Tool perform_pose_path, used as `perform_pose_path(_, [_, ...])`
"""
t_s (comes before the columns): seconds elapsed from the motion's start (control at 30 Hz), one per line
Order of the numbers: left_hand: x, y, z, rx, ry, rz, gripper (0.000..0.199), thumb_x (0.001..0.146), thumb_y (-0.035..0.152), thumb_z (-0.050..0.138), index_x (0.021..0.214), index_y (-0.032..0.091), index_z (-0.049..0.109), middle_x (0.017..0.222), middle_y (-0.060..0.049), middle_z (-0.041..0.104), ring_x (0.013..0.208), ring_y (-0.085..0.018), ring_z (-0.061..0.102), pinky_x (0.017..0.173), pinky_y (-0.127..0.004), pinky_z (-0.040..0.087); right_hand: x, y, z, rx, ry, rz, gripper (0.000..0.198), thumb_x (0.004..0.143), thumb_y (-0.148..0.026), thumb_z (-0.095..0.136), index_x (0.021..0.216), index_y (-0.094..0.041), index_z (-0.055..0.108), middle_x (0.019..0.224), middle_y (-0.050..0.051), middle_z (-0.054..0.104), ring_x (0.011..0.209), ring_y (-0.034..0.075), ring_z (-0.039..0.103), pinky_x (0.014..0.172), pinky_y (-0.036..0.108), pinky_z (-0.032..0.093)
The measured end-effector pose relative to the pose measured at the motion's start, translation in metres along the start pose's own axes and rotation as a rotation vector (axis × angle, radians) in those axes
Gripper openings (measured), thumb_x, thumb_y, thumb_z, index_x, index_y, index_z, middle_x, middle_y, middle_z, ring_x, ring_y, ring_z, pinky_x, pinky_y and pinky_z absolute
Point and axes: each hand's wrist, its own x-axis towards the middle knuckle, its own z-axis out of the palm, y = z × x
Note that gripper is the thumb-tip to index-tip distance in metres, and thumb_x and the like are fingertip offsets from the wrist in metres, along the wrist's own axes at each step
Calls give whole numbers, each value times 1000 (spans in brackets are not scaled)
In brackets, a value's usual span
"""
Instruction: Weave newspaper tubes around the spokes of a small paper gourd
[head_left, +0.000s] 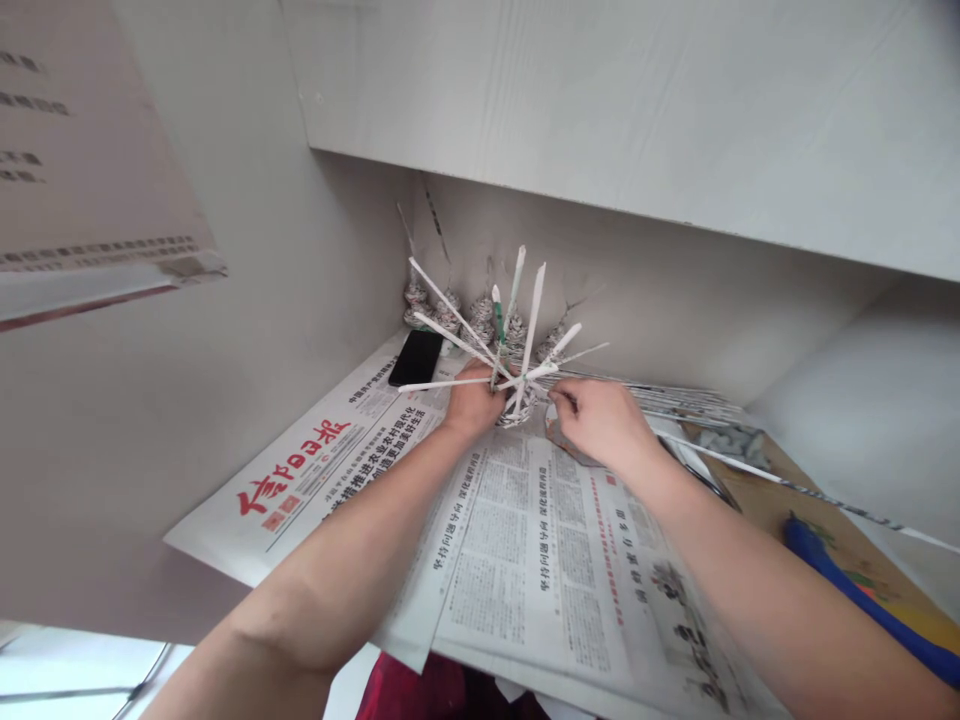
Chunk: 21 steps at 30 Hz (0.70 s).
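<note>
A small woven piece of rolled newspaper tubes (517, 412) stands above the newspaper, its white spokes (534, 310) fanning up and outward. My left hand (476, 402) is closed round its left side, with some fingers hidden behind the spokes. On the right, my right hand (600, 418) pinches a paper tube close to the weave. A long printed paper tube (795, 487) runs from behind that hand toward the right edge; whether it is the pinched one, I cannot tell.
Several woven paper pieces (448, 312) stand along the back wall. A black phone (417, 358) lies left of my hands on the newspaper (510, 560). Paper tubes (675, 398) lie at the back right. A blue-edged object (862, 600) sits on brown board (757, 490). A panel (600, 110) overhangs the back.
</note>
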Motion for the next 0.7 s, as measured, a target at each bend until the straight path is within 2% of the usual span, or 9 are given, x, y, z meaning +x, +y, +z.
perform_pose_path(0.27, [-1, 3, 0, 12, -41, 2, 22, 77, 11, 62, 88, 23, 75, 94, -1, 74, 97, -18, 65, 93, -28, 50, 0, 1, 4, 67, -27, 31, 29, 89, -30, 45, 87, -24, 73, 79, 6, 74, 74, 23, 66, 61, 30, 34])
perform_pose_path(0.4, [-2, 6, -1, 42, -108, 3, 25, 76, 10, 60, 90, 23, 75, 95, -1, 74, 97, -18, 65, 93, -29, 50, 1, 4, 9, 159, -5, 60, 30, 88, -37, 49, 103, -24, 71, 87, 6, 75, 80, 24, 68, 64, 30, 39])
perform_pose_path(0.47, [-3, 8, -1, 69, -148, 41, 25, 74, 9, 59, 89, 22, 75, 94, -2, 74, 98, -19, 64, 93, -30, 50, 3, 4, 12, 185, 15, 77, 30, 87, -38, 51, 102, -23, 72, 90, 7, 75, 83, 24, 68, 66, 30, 41])
perform_pose_path(0.57, [-6, 12, -1, 118, -207, 90, 25, 73, 10, 58, 88, 21, 75, 95, -4, 74, 100, -20, 63, 94, -30, 49, 7, 1, 17, 239, 0, 67, 25, 84, -26, 52, 94, -24, 74, 95, 6, 75, 89, 23, 68, 70, 28, 44])
perform_pose_path(0.7, [-8, 16, -1, 177, -265, 81, 25, 74, 12, 57, 89, 21, 75, 96, -5, 74, 100, -20, 63, 93, -30, 49, 10, -3, 21, 298, -56, 81, 28, 79, -17, 53, 95, -25, 75, 98, 4, 75, 94, 22, 68, 73, 26, 45])
